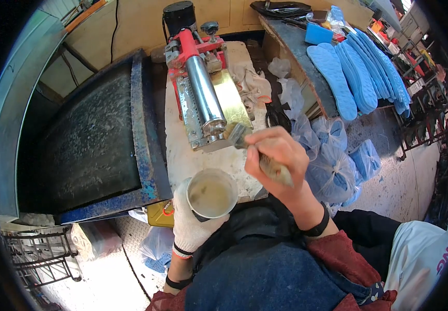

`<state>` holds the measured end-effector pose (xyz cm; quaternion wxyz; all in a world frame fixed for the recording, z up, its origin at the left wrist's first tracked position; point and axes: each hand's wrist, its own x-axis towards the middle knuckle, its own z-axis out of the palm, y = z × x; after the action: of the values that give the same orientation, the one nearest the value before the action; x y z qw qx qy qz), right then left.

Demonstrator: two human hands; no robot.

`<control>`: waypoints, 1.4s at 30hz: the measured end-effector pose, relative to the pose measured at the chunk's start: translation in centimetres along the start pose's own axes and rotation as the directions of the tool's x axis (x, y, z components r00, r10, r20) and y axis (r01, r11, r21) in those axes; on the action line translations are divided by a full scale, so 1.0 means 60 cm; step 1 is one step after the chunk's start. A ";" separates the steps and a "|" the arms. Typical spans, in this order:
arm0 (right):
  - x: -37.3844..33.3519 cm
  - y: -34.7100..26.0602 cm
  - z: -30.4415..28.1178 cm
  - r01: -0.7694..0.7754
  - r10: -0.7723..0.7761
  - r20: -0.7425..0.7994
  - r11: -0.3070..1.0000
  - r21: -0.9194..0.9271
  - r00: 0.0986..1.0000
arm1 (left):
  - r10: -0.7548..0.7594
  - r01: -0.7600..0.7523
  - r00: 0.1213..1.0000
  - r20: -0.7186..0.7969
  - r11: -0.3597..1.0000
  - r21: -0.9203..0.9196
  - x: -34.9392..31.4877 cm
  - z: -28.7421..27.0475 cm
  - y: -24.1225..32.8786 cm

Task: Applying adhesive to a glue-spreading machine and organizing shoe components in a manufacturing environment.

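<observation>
My left hand (190,236), in a white knit glove, is closed around a pale cup (234,193) with cloudy yellowish liquid inside. In my bare right hand (283,155) is a flat brush (238,136), gripped by its stained handle. Its bristles are at the near end of a shiny metal roller (205,90); whether they touch it I cannot tell. This roller belongs to a red machine (186,45) with a black motor on top. To the roller's right lies a shiny yellowish plate (229,96), beside a crumpled cloth (250,83).
A dark belt (87,140) in a worn blue frame (149,135) stands at left. Stacked blue insoles (356,78) lie on the bench (291,49) at right. Below them, plastic bags (335,171) with blue contents sit on the floor. White fabric (415,249) shows at lower right.
</observation>
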<state>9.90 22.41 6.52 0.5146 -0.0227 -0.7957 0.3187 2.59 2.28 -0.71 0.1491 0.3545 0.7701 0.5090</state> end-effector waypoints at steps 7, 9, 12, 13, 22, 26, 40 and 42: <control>0.008 -0.004 0.004 -0.030 0.030 0.002 0.999 -0.021 1.000 | -0.021 0.021 1.000 0.012 0.999 -0.033 0.004 0.004 0.006; 0.009 0.035 0.005 0.087 -0.087 -0.066 0.996 0.000 0.994 | -0.032 0.032 0.999 -0.010 0.999 -0.025 0.005 0.004 0.011; 0.017 0.048 -0.019 0.000 -0.012 -0.188 0.998 -0.062 0.982 | 0.005 -0.005 1.000 -0.022 0.999 -0.031 0.016 0.000 0.021; 0.009 0.025 -0.031 0.000 -0.010 -0.180 0.998 -0.055 0.984 | 0.013 -0.014 1.000 -0.014 1.000 -0.026 0.014 0.001 0.023; -0.036 -0.040 -0.027 -0.291 0.189 0.634 0.955 0.060 0.750 | 0.059 -0.054 0.991 0.117 0.997 -0.049 0.021 0.016 0.035; -0.034 -0.018 -0.043 -0.258 0.175 0.653 0.966 0.032 0.737 | 0.108 -0.109 0.994 0.027 0.993 0.035 0.021 0.017 0.035; 0.009 0.032 -0.037 -0.137 0.137 -0.015 0.990 0.030 0.990 | 0.065 -0.065 0.998 0.007 0.997 -0.036 0.022 0.019 0.028; 0.008 0.030 -0.032 -0.064 0.064 0.000 0.995 0.074 0.998 | 0.074 -0.074 0.997 -0.003 0.997 0.001 0.021 0.018 0.025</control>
<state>10.74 24.94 6.46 0.5055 -0.0292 -0.7816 0.3643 2.92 4.25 0.32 0.1288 0.3821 0.7568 0.5144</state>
